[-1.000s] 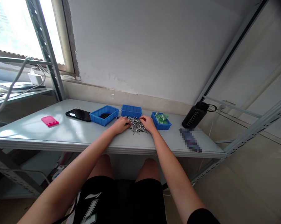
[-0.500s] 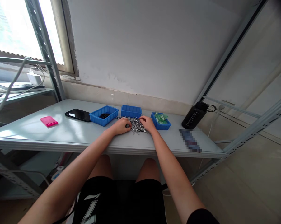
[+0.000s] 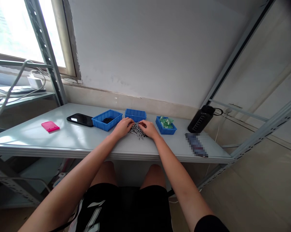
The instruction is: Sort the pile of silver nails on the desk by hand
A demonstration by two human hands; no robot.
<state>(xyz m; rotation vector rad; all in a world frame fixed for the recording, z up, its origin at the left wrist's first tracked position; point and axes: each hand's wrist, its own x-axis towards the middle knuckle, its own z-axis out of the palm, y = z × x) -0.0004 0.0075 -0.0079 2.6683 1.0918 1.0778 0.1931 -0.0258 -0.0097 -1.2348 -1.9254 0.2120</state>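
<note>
Bare-armed and bare-kneed, with left hand (image 3: 122,127) and right hand (image 3: 148,129) ungloved and ringless, clad in black shorts (image 3: 126,209) bearing a white marking on the left leg, plus a black sleeve edge (image 3: 209,224) at the right upper arm.

Both hands (image 3: 135,127) on a pile of metal pins (image 3: 136,129) before blue bins (image 3: 135,114).

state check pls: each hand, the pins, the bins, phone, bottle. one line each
left hand: palm down on the metal pins, grip hidden
right hand: palm down on the pins, grip hidden
metal pins: loose pile between both hands
left bin: open, small dark parts inside
middle bin: open, contents hidden
right bin: open, green pieces inside
phone: flat, screen dark
bottle: capped
</note>
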